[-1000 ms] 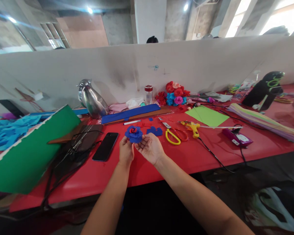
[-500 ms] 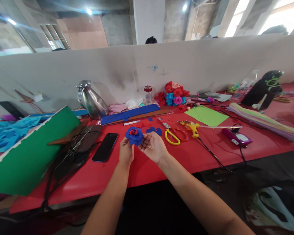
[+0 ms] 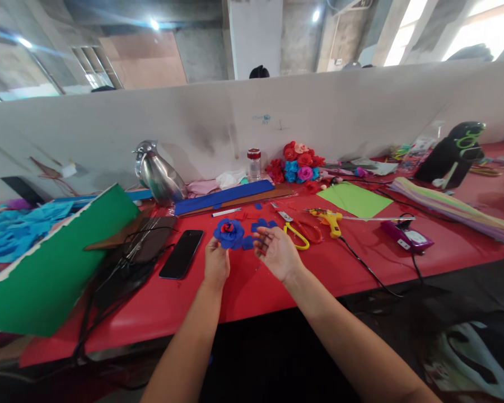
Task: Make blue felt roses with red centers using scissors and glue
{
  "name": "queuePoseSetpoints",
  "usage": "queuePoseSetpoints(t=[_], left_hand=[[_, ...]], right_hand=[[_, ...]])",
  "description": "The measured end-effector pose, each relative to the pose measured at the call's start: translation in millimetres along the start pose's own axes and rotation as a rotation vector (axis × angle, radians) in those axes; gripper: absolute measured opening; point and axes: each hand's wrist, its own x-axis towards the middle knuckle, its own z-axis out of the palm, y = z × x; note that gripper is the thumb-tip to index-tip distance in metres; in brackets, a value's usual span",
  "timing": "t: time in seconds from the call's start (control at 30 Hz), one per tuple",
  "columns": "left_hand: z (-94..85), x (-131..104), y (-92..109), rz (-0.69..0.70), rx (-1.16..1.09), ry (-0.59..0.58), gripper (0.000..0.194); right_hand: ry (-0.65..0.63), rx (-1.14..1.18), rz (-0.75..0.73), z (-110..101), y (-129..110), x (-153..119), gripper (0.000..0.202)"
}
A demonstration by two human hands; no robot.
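A blue paper flower (image 3: pixel 231 235) with a red centre is held up by my left hand (image 3: pixel 217 263), whose fingers close on it from below. My right hand (image 3: pixel 278 252) is apart from the flower, palm turned up, fingers loosely curled but spread, with nothing visible in it. Just behind that hand lie blue paper petals (image 3: pixel 262 224) on the red table (image 3: pixel 252 288). Scissors with yellow and red handles (image 3: pixel 296 235) rest to the right of the petals, and a yellow glue gun (image 3: pixel 328 221) lies further right.
To the left are a black phone (image 3: pixel 181 254), a large green sheet (image 3: pixel 63 268) and dark cables. Behind stand a steel jug (image 3: pixel 159 176), a red-lidded jar (image 3: pixel 254 162) and a bunch of paper flowers (image 3: pixel 302 162). A purple power box (image 3: pixel 406 236) sits at the right, near light-green paper (image 3: pixel 355 198).
My right hand has moved right, away from the flower, uncovering a blue petal between the two. My left hand still holds the flower in nearly the same spot.
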Motion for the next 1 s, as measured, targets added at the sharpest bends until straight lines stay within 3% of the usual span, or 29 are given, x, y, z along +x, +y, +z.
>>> queuePoseSetpoints(t=[0.17,0.3,0.33,0.43,0.53,0.73,1.0], left_hand=[[5.2,-8.7,6.6,-0.009,-0.007,0.032,0.023],[17.1,-28.7,15.7,-0.118,0.006,0.088,0.018],[21.4,-33.8,18.2,-0.170,-0.002,0.094,0.016],[35.2,-46.6,24.9,-0.519,-0.096,0.178,0.012],[46.2,-57.3,27.2,-0.642,-0.091,0.175,0.011],[60.0,-79.6,24.0,-0.424,0.015,0.087,0.015],[74.4,-96.1,23.8,-0.118,0.215,0.077,0.016]], right_hand=[[-0.015,-0.142,-0.256,-27.1,1.0,-9.0,0.010],[-0.110,-0.374,-0.330,-39.2,6.7,-22.6,0.011],[-0.111,-0.406,-0.336,-40.4,7.4,-24.9,0.011],[-0.093,-0.435,-0.362,-41.0,7.3,-28.4,0.010],[-0.111,-0.448,-0.422,-39.7,6.4,-30.1,0.008],[-0.112,-0.657,-0.707,-36.4,8.8,-37.4,0.006],[-0.099,-0.695,-0.820,-33.5,11.4,-40.9,0.008]])
